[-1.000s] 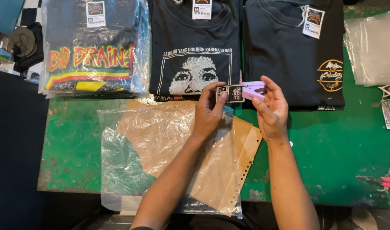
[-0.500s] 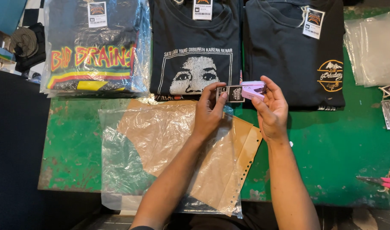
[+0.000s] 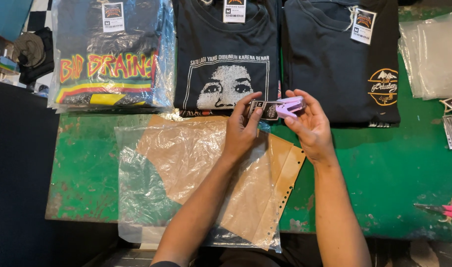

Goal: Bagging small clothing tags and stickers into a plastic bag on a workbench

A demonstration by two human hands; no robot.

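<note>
Fingers of the left hand [image 3: 243,129] pinch a small dark tag [image 3: 265,110] while the right hand [image 3: 307,126] grips a lilac punch [image 3: 290,106] over its end, above the green table [image 3: 399,163]; a loose pinch could misplace the hole.

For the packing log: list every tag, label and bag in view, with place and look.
Small black card tag: between left hand and right hand, in a lilac punch.
Three white-and-black hang tags: shirt collars, top.
Clear bag: over brown paper, centre.
Clear bags: stacked, right edge.
</note>
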